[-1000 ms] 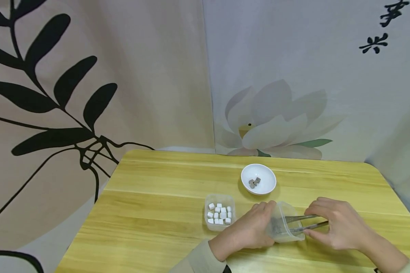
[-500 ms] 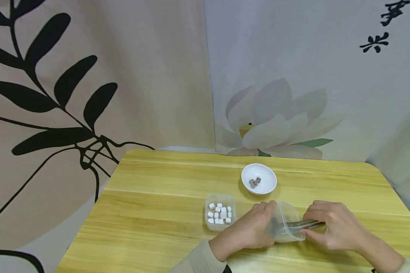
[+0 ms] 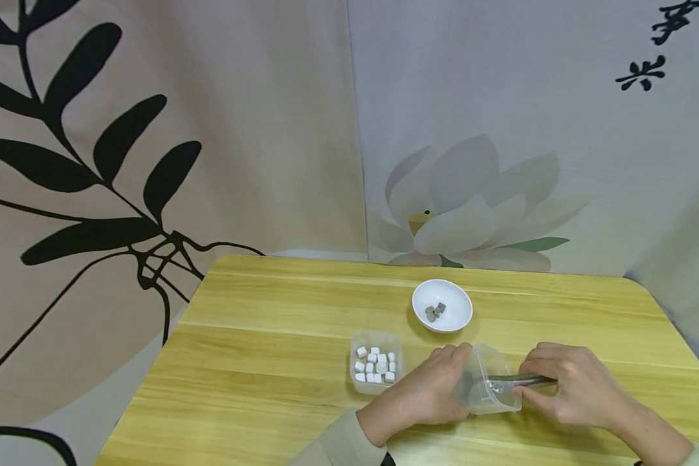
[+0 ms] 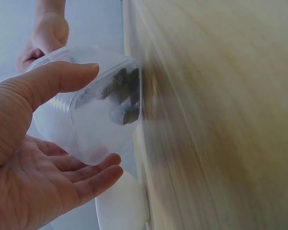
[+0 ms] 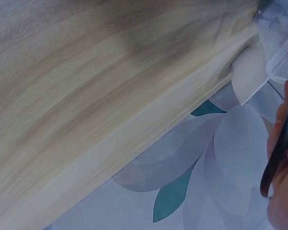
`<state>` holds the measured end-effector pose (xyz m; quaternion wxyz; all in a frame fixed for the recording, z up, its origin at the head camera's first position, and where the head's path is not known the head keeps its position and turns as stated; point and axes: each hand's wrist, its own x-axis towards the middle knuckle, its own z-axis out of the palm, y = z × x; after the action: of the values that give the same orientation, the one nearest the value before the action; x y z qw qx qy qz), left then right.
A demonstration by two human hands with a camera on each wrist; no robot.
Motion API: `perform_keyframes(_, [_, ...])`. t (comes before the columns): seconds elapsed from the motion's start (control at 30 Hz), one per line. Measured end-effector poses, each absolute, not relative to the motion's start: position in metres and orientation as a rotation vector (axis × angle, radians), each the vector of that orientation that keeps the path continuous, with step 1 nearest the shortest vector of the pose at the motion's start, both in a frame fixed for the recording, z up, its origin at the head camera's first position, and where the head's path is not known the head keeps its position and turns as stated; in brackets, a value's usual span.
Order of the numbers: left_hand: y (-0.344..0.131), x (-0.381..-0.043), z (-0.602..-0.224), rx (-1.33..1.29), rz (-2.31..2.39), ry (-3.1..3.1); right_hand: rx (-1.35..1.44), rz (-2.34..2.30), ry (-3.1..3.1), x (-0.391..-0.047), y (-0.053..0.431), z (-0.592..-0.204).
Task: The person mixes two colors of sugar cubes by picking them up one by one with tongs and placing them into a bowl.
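Tweezers (image 3: 515,379) have narrowed, crosswise, pointing left into container (image 3: 492,404).

I read no text with certainty. On the backdrop (image 3: 472,97), upper right in the head view, I register two black brush-style characters (image 3: 642,74), one above the other. On the base of the tub (image 4: 89,129), the left wrist view shows me a marking (image 4: 110,87); its characters are illegible.
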<state>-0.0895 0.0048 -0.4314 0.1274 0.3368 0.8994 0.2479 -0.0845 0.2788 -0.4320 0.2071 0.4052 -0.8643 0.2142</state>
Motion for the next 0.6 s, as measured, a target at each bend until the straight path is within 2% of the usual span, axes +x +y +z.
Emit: perform_keyframes(0.6, [0.005, -0.088, -0.431, 0.986, 0.726, 2.634, 1.022, 0.633, -2.252, -0.088, 0.294, -0.431])
